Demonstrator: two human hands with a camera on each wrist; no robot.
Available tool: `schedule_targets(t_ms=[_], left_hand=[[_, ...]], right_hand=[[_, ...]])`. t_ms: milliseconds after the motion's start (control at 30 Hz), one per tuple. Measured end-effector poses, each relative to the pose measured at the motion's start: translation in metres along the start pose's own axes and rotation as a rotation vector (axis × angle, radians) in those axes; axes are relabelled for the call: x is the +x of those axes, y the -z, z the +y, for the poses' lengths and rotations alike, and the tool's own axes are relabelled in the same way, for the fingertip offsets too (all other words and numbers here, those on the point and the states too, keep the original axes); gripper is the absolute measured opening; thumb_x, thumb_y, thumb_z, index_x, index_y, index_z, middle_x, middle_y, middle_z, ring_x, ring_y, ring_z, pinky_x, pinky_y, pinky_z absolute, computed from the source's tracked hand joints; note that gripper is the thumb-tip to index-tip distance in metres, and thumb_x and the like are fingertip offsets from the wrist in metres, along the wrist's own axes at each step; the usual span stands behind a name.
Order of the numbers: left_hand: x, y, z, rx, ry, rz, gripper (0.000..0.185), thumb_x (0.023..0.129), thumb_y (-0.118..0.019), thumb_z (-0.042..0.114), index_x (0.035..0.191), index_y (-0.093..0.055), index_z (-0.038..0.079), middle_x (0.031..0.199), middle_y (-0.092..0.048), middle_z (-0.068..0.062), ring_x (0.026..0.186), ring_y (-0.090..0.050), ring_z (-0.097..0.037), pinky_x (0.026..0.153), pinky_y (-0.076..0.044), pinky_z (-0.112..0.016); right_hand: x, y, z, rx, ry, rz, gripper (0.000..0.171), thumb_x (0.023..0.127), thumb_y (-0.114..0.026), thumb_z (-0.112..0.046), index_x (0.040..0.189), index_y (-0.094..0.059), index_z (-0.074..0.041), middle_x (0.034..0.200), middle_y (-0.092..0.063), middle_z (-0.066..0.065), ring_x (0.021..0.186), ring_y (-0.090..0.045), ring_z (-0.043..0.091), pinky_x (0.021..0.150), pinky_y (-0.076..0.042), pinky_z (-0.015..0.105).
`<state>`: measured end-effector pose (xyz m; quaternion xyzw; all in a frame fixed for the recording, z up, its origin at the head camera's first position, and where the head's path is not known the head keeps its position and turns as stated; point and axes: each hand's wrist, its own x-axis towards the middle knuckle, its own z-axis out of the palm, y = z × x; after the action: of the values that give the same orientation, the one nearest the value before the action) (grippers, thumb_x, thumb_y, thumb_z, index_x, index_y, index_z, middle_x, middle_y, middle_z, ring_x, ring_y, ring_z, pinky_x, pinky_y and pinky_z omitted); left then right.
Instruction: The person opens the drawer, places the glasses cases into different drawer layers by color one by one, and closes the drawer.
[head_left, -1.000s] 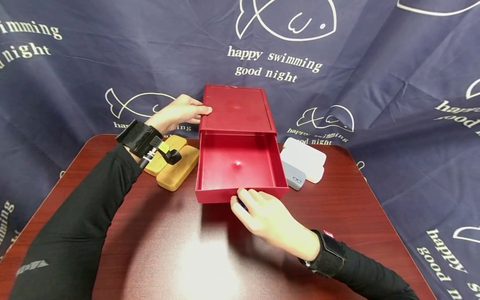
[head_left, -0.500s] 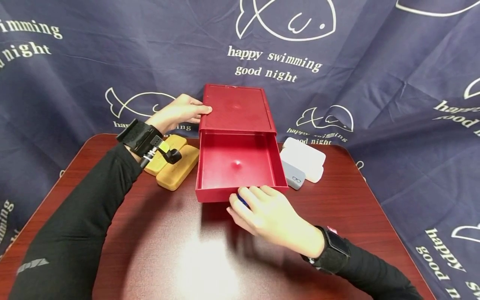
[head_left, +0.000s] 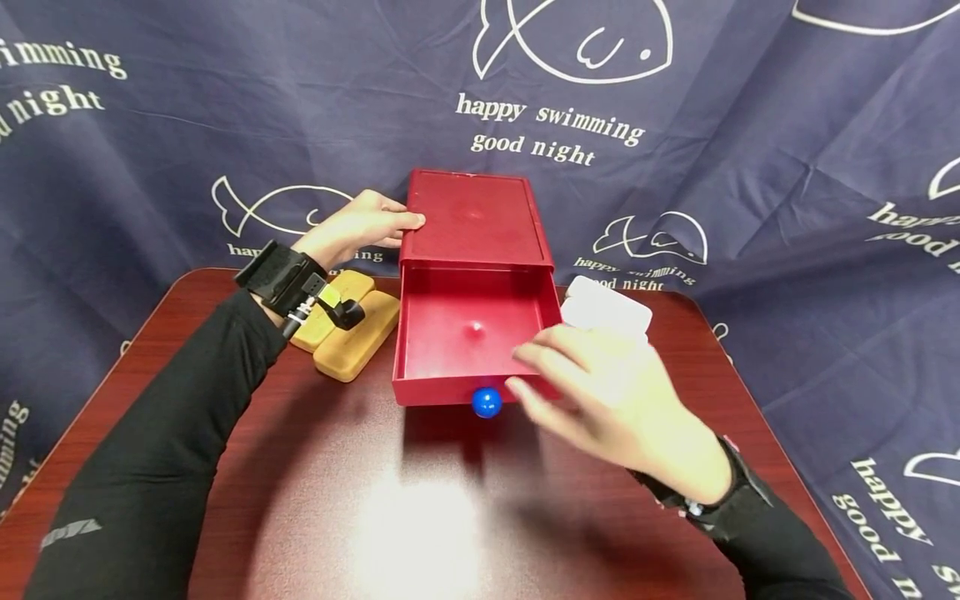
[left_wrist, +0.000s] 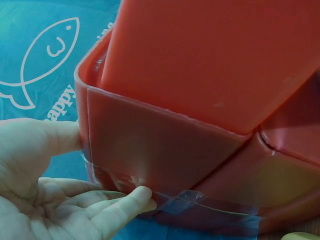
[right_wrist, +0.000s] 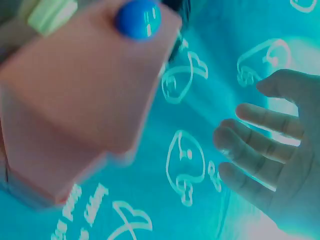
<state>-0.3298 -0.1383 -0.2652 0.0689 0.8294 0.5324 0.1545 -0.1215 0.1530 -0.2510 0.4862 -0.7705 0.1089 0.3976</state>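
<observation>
A red plastic drawer box [head_left: 472, 217] stands at the back of the table, its drawer [head_left: 442, 390] pulled well out with a bare red floor. On the drawer front sits a round blue knob [head_left: 487, 402]. My left hand [head_left: 356, 225] holds the box at its left side, thumb on the top edge; in the left wrist view its fingers [left_wrist: 120, 212] lie along the side wall near clear tape. Slightly blurred, my right hand [head_left: 615, 400] is off the knob, over the drawer's front right corner. The right wrist view shows its fingers [right_wrist: 255, 155] spread, holding nothing.
Two yellow glasses cases [head_left: 356, 333] lie left of the drawer. White cases [head_left: 611, 308] lie to its right, partly behind my right hand, which hides a grey case. A dark blue printed curtain [head_left: 300, 100] hangs behind the reddish wooden table [head_left: 315, 483].
My right hand has let go of the blue knob and moved right and slightly up, so the knob now shows. The left hand and the pulled-out drawer have stayed in place.
</observation>
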Motion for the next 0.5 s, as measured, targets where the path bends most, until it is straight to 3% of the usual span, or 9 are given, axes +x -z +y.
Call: schedule_targets(t_ms=[300,500], left_hand=[[0.0,0.001,-0.003,-0.01,-0.012,-0.002,0.056,0.102,-0.06,0.026,0.145,-0.05,-0.007,0.136,-0.064,-0.016,0.134,-0.057,-0.034,0.114,-0.048,-0.04],[0.001,0.0,-0.002,-0.014,-0.013,-0.011,0.056,0.102,-0.059,0.026,0.146,-0.048,-0.007,0.141,-0.061,-0.019,0.135,-0.056,-0.034,0.115,-0.046,-0.041]], right_hand=[[-0.013,0.013,0.042,-0.07,-0.255,0.131,0.023,0.097,-0.058,-0.022,0.097,-0.074,-0.006,0.076,-0.069,0.004,0.06,-0.059,0.018,0.051,-0.043,0.031],[-0.032,0.005,0.067,-0.11,-0.383,0.133,0.016,0.094,-0.061,-0.016,0.095,-0.074,-0.006,0.073,-0.065,0.006,0.061,-0.055,0.017,0.053,-0.037,0.027]])
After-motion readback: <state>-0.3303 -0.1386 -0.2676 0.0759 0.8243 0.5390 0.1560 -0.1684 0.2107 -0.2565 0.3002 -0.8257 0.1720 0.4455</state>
